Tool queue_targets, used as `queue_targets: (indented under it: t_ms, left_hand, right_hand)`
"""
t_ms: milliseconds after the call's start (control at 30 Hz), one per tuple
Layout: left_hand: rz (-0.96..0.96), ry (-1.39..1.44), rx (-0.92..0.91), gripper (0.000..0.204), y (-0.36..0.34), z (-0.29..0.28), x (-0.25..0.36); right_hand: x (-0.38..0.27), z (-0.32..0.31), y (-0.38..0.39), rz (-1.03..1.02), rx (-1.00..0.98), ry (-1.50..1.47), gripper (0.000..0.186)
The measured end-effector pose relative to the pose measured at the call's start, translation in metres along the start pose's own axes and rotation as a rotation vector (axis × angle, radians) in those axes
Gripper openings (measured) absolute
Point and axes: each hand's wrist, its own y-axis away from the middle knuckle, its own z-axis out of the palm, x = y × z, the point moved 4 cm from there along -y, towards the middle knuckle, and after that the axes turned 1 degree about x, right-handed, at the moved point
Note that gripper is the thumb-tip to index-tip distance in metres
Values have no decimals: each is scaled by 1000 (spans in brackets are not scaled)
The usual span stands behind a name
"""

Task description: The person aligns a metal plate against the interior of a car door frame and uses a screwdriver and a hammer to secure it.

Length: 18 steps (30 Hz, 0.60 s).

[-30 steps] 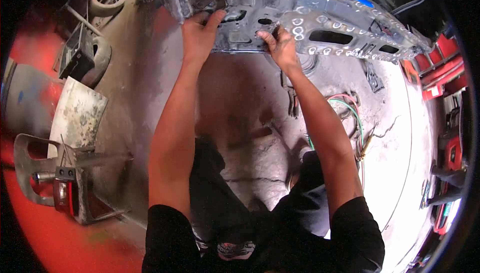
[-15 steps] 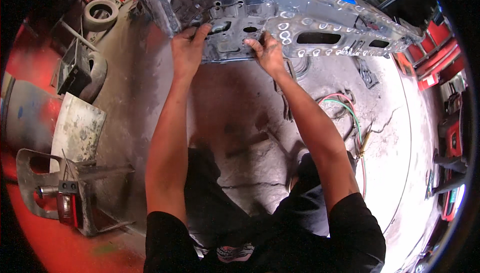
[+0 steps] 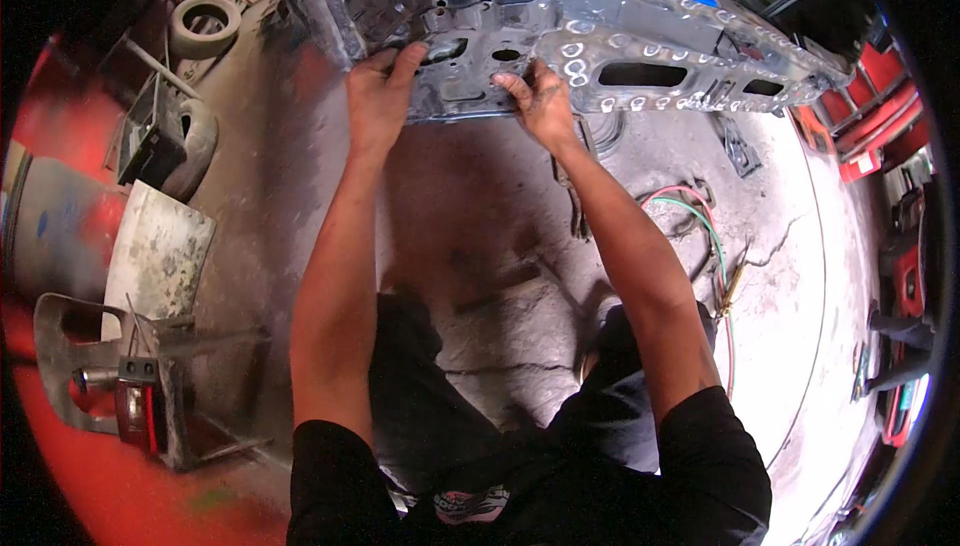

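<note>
Both arms reach forward to a bare-metal car body panel (image 3: 640,51) with ground weld spots along its edge. At its lower left sits a darker sheet-metal piece (image 3: 465,71) with several holes and cut-outs. My left hand (image 3: 385,81) grips the left end of this piece, thumb on its face and fingers curled behind, out of sight. Farther right, my right hand (image 3: 541,106) pinches its lower edge, the thumb in front and the other fingers partly hidden. The piece lies up against the panel; whether it is fastened there I cannot tell.
Pink and green hoses with a brass torch (image 3: 735,286) lie on the floor to the right. On the left are a tyre (image 3: 205,26), a black crate (image 3: 150,136), a pale panel (image 3: 160,256) and a chair (image 3: 65,346) holding a tail light (image 3: 138,411). Red shelving (image 3: 880,96) stands far right.
The whole view has shifted slightly, with the panel a little farther right and up. Both hands keep the same hold on the sheet-metal piece.
</note>
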Motion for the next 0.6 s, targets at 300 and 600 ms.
queue_targets:
  t_ms: [300,600]
  left_hand:
    - [-50,56,7,46,-3,8,-14]
    - [30,154,122,47,1,13,-12]
  right_hand:
    - [13,4,-5,-27,-15,117,63]
    - [14,6,-6,-20,-38,161,58]
